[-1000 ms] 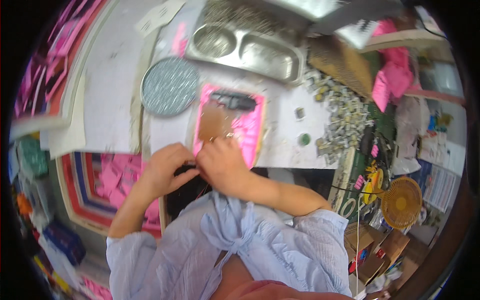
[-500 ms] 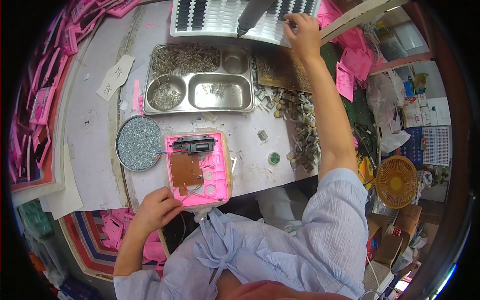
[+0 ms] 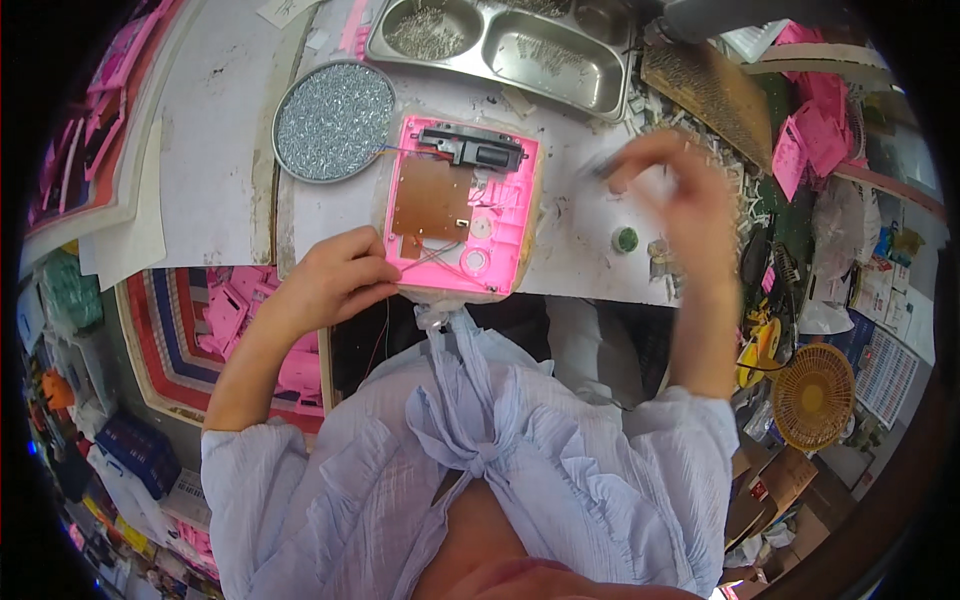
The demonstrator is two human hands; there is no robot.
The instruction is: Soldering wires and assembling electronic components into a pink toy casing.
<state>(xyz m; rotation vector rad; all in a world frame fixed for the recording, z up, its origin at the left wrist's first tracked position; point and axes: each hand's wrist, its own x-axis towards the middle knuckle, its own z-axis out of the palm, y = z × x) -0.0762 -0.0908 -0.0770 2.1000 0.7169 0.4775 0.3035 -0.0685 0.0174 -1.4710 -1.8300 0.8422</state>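
Flanking the pink casing (image 3: 462,205): round screw dish (image 3: 333,121), steel tray (image 3: 500,45); left hand (image 3: 335,280) grips it, right hand (image 3: 665,185) blurred, unclear.

Casing (image 3: 497,215): bright pink, with a brown board (image 3: 432,197) and a black module (image 3: 472,147) inside. Round dish (image 3: 333,121): grey, speckled silver contents. Tray (image 3: 497,42): plain steel. Cap (image 3: 625,239): green. Blouse (image 3: 470,470): pale blue, finely striped. Fan (image 3: 812,396): tan wicker. Bench (image 3: 215,120): white.

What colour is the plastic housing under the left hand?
Bright pink housing, with a brown board inside; left hand at its edge. Head view.
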